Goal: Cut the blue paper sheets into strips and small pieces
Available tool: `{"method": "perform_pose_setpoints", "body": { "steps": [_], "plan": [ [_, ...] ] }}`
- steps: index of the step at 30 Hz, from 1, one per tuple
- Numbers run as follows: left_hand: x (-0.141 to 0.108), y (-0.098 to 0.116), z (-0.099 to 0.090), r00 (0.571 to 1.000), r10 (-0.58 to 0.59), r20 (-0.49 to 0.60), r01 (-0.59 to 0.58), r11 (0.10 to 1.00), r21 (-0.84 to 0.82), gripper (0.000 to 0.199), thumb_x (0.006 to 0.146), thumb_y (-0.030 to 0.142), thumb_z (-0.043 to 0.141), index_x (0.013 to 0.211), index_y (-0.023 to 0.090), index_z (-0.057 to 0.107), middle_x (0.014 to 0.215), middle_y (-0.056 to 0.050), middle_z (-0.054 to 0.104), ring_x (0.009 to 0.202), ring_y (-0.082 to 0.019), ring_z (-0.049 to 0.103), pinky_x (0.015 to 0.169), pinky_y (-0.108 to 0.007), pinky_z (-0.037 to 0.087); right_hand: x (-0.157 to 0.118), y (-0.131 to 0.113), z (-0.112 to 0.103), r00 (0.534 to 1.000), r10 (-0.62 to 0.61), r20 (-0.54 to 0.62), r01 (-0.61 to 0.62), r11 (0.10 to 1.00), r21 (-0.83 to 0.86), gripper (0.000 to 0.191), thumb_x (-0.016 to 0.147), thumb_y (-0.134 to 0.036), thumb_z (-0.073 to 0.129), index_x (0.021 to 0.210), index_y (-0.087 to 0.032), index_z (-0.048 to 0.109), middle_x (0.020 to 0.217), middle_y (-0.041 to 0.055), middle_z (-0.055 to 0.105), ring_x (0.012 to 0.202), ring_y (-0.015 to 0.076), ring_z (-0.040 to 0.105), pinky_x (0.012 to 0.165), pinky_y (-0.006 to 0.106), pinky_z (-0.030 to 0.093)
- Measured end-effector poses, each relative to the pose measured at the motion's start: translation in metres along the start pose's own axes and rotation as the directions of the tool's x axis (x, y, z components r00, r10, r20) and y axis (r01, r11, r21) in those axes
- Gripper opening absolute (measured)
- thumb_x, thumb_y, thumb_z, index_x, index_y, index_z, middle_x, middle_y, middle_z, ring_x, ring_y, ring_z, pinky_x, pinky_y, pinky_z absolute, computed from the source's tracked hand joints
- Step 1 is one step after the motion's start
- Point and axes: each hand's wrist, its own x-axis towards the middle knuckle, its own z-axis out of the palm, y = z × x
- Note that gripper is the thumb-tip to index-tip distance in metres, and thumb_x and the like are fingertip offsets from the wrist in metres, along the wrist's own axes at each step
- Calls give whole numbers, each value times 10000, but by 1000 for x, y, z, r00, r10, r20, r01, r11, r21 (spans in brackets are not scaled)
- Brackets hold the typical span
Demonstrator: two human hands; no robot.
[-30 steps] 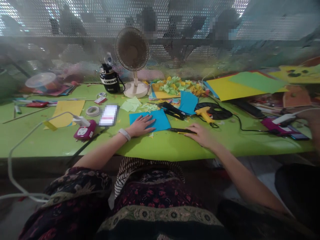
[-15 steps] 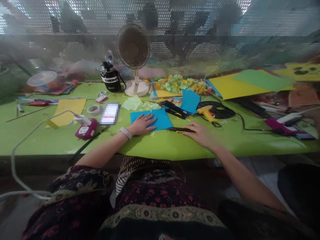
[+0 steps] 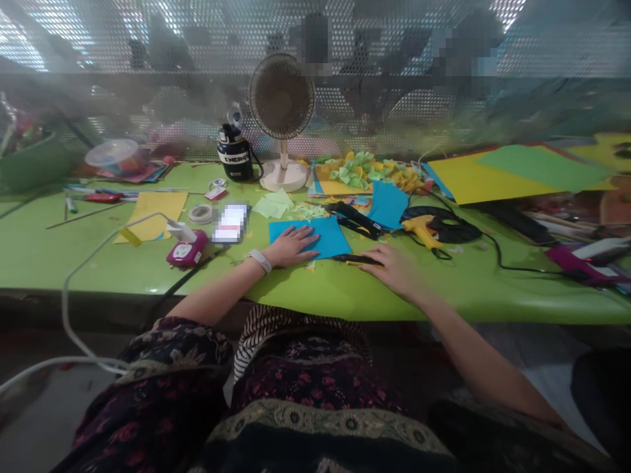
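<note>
Head view: blue paper (image 3: 334, 238) lies beneath the left hand (image 3: 290, 248).

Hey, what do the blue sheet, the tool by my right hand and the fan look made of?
The blue sheet looks like matte paper or thin card: flat, without shine. The black-and-yellow tool is perhaps plastic, given its coloured body; finish too small to tell. The fan seems smooth plastic, from its pale, moulded-looking base; its grille could be metal.
</note>
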Motion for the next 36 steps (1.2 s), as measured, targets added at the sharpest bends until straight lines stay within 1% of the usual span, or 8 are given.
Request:
{"method": "perform_pose_setpoints", "body": {
  "steps": [6,8,10,13,15,17,27,36],
  "plan": [
    [6,19,3,998,-56,5,56,997,-43,746,1033,672,283,1635,232,316,1726,-93,193,1609,-298,124,1291,-518,95,0,12,-10,1000,-5,16,5,1000,3,358,990,-506,556,1120,-268,789,1068,120,708,1022,317,674,927,528,564],
    [8,20,1,999,-47,18,48,997,-62,755,1026,684,291,1639,245,303,1733,-87,166,1609,-312,117,1287,-528,114,-1,17,-14,1000,1,24,-2,1000,15,368,986,-522,551,1107,-272,793,1054,118,710,1005,317,675,918,538,563],
    [7,11,-5,1000,-18,0,18,998,-63,752,1022,691,284,1642,266,294,1742,-65,124,1610,-317,105,1287,-521,112,-2,20,-15,999,9,35,-9,1000,22,375,983,-531,550,1106,-274,794,1052,118,712,1002,317,674,914,540,560],
    [3,-13,-12,999,3,-44,-4,1000,-21,721,1031,679,244,1637,292,307,1747,-34,116,1611,-305,104,1292,-503,54,-3,19,-15,999,18,44,-19,1000,24,408,989,-539,536,1128,-252,791,1064,132,706,1025,323,668,922,536,556],
    [-1,-28,-14,999,49,18,-49,999,-24,745,1025,690,243,1648,283,277,1742,-44,139,1608,-288,133,1290,-475,77,-1,15,-14,999,18,43,-19,1000,22,423,995,-546,523,1137,-248,789,1078,137,705,1041,327,664,934,539,550],
    [-5,-37,-11,997,67,39,-66,997,-27,761,1024,697,237,1653,270,259,1736,-54,163,1605,-266,157,1289,-452,87,1,11,-12,999,18,44,-18,1000,15,424,998,-551,518,1145,-256,785,1095,134,705,1053,327,660,948,541,544],
    [-6,-34,-4,997,74,1,-74,997,-18,744,1036,672,238,1642,243,291,1728,-70,190,1603,-239,169,1288,-436,88,-4,11,-14,998,1,61,-4,999,46,444,995,-576,521,1160,-258,783,1080,133,690,1041,321,658,938,524,542],
    [-6,-34,-3,997,67,-25,-67,998,-16,730,1036,652,259,1635,238,317,1722,-79,208,1598,-240,191,1286,-427,92,-1,1,-12,997,7,79,-10,999,46,368,987,-529,564,1172,-297,782,1077,112,695,1033,312,656,940,523,547]
  ]
}}
